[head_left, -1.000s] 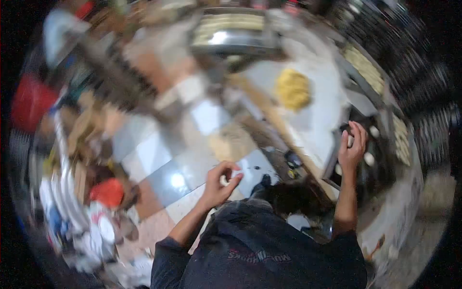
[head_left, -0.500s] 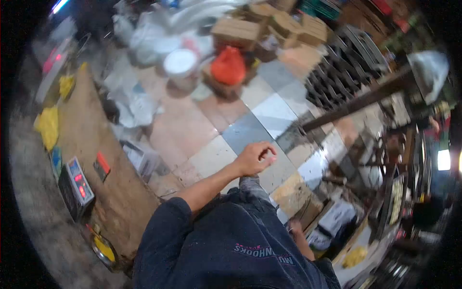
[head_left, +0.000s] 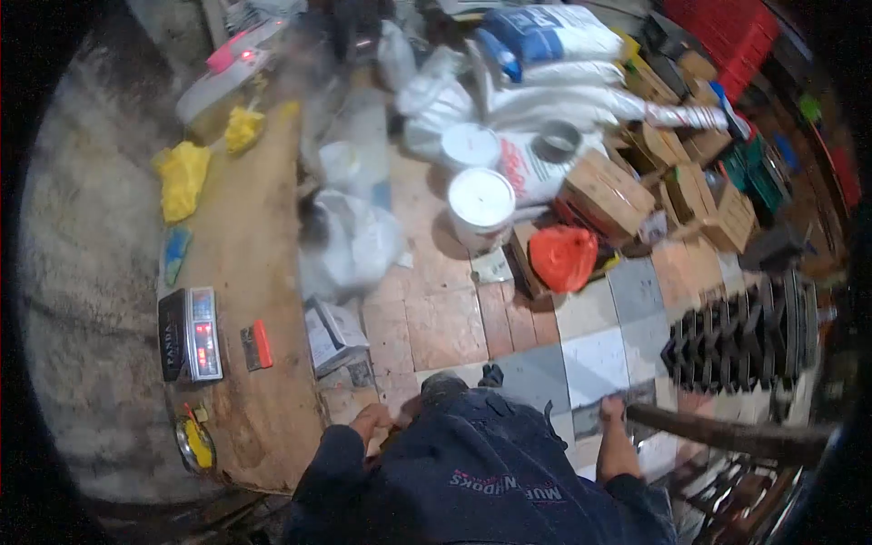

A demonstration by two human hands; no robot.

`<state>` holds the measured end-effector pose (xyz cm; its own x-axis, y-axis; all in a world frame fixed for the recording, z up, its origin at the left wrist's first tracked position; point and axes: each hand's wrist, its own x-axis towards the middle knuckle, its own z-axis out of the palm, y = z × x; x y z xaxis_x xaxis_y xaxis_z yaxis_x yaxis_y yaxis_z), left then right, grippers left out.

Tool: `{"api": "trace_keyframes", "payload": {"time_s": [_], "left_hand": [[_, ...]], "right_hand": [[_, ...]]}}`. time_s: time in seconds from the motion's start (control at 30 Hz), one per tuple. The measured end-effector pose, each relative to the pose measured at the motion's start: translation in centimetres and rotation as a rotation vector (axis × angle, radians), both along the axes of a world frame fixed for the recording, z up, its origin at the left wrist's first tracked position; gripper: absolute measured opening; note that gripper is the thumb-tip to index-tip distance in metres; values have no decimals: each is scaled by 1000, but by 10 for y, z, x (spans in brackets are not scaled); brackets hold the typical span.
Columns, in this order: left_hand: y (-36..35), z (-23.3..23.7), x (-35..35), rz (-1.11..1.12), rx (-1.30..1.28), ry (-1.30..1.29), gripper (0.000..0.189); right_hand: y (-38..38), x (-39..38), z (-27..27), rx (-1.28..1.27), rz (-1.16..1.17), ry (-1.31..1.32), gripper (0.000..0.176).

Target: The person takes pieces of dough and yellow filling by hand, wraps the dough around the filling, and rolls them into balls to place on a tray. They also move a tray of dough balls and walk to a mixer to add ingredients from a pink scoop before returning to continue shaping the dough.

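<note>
My left hand [head_left: 371, 418] hangs low at my left side, beside the front edge of the wooden table [head_left: 259, 427]. Its fingers look loosely apart and nothing shows in them. My right hand [head_left: 613, 409] is down at my right side, over the tiled floor and close to the end of a dark beam [head_left: 727, 434]. It is small and foreshortened, so its fingers are largely hidden. Nearest my left hand on the floor is a white box [head_left: 334, 336]. On the table stand a digital scale [head_left: 193, 334] and a red-and-black object [head_left: 257, 345].
Yellow plastic bags [head_left: 184, 182] and a round pan [head_left: 193, 443] are on the table. Ahead on the floor stand white buckets [head_left: 481, 207], a red bag [head_left: 563, 258], cardboard boxes [head_left: 607, 195] and stacked sacks [head_left: 563, 77]. A dark ridged stack [head_left: 740, 338] stands at right.
The view has swung, so the table and buckets sit further right and the sacks show more fully. My left hand has dropped from in front of me to my side; my right hand has come further into view.
</note>
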<state>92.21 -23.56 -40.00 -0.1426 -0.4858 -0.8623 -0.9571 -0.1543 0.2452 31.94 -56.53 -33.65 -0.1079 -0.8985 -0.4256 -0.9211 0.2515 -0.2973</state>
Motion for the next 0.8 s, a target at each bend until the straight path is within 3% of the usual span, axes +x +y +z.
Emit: {"api": "trace_keyframes", "payload": {"time_s": [0.03, 0.07, 0.1, 0.13, 0.17, 0.2, 0.23, 0.27, 0.33, 0.37, 0.4, 0.47, 0.5, 0.53, 0.57, 0.6, 0.63, 0.67, 0.7, 0.77, 0.8], "left_hand": [[5, 11, 10, 160, 43, -49, 41], [12, 11, 22, 322, 89, -97, 37], [14, 14, 32, 483, 137, -143, 34], [15, 5, 43, 521, 141, -137, 34], [10, -11, 55, 597, -72, -98, 28], [0, -23, 62, 670, -290, -65, 22], [-21, 1, 53, 1348, -371, 12, 22], [-34, 0, 61, 1377, -371, 13, 22], [-49, -28, 85, 1249, -614, 377, 24], [-60, -44, 88, 1561, -406, 510, 21], [-71, -60, 101, 1561, -421, 521, 21], [-90, -69, 120, 1143, -258, 77, 28], [-103, -76, 139, 1157, -276, 79, 28], [-114, -75, 164, 1307, -279, 218, 35], [-124, -69, 182, 1452, -267, 362, 41], [-132, -75, 203, 1255, -254, 260, 45], [-147, -64, 226, 1049, -248, 150, 48], [-166, -45, 250, 853, -250, 48, 52], [-216, 25, 277, 1175, -77, 36, 49], [-271, 60, 333, 1188, -76, 89, 49], [-290, 63, 352, 1198, -87, 132, 50]], "right_hand": [[-90, -11, -93, 181, 112, 52, 39], [-150, 55, -47, 42, 254, 80, 40], [-222, 84, -93, -282, 360, 66, 34], [-265, 151, -37, -412, 541, -129, 36], [-293, 236, 24, -342, 375, -315, 38], [-339, 284, 18, -404, 459, -332, 39], [-354, 347, 55, -387, 506, -372, 36], [-367, 399, 72, -393, 554, -449, 35], [-380, 493, 83, -283, 540, -656, 30], [-409, 517, 22, -303, 606, -682, 28], [-382, 551, 65, -146, 635, -702, 28], [-357, 590, 64, -132, 847, -501, 37], [-348, 602, 55, -100, 972, -323, 38], [-330, 616, 85, 28, 986, -407, 37], [-336, 609, 20, 245, 866, -554, 36], [-335, 600, -5, 382, 704, -422, 34], [-352, 575, -73, 370, 840, -458, 33], [-353, 578, -39, 488, 827, -241, 39], [-354, 581, -12, 609, 751, -145, 36], [-374, 557, -32, 809, 406, -55, 29], [-391, 538, -55, 898, 207, -217, 28]]}}
